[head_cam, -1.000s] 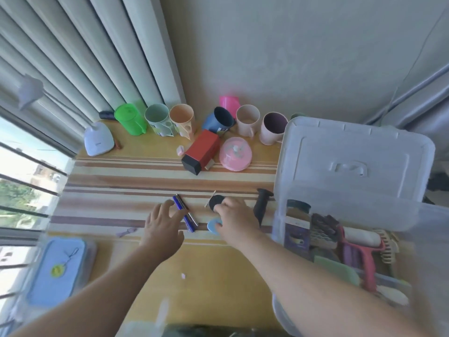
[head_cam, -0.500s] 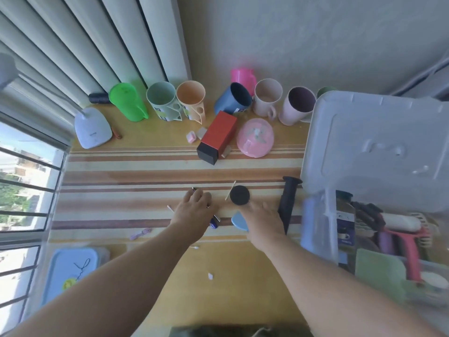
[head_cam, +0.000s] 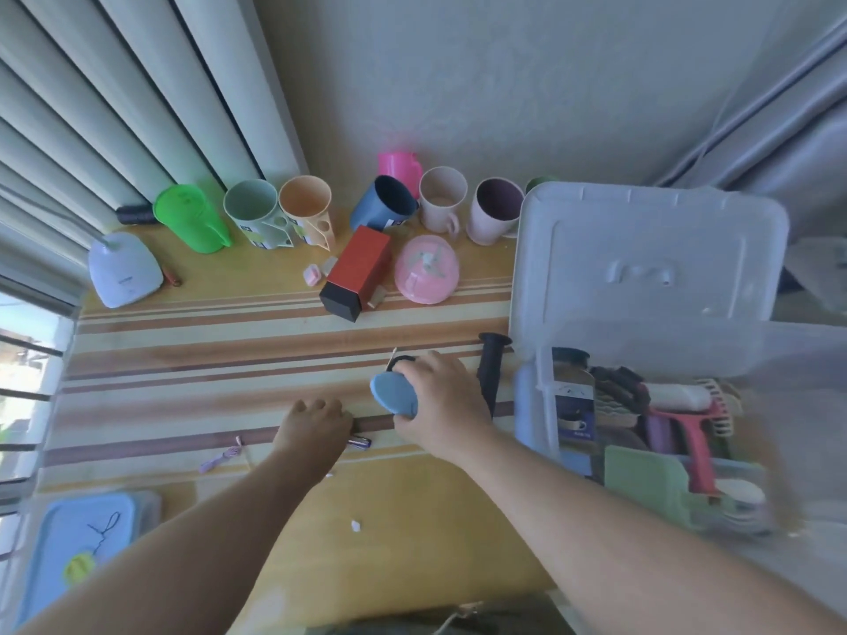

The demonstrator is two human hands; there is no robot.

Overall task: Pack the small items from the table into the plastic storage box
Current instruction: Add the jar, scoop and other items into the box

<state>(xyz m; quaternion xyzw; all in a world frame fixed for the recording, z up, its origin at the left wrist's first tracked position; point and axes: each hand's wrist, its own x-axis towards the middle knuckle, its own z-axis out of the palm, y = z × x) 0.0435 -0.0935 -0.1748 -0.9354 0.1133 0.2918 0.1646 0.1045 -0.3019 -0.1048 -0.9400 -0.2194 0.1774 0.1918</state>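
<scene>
My right hand grips a light blue round disc, tilted up off the striped tablecloth. A small black round cap peeks out just above its fingers. My left hand is closed over the pens, of which only a blue-purple tip shows. A black handle grip lies upright beside the right hand. The clear plastic storage box stands at the right, holding a jar, a pink tool and a green piece; its lid leans behind it.
Several cups, a green jug and a pink jug line the wall. A red and black box, a pink dome lid and a white lamp base sit behind. A blue-lidded container is at lower left.
My right hand has lifted the blue disc off the cloth and tilted it up. My left hand has closed down over the pens.
</scene>
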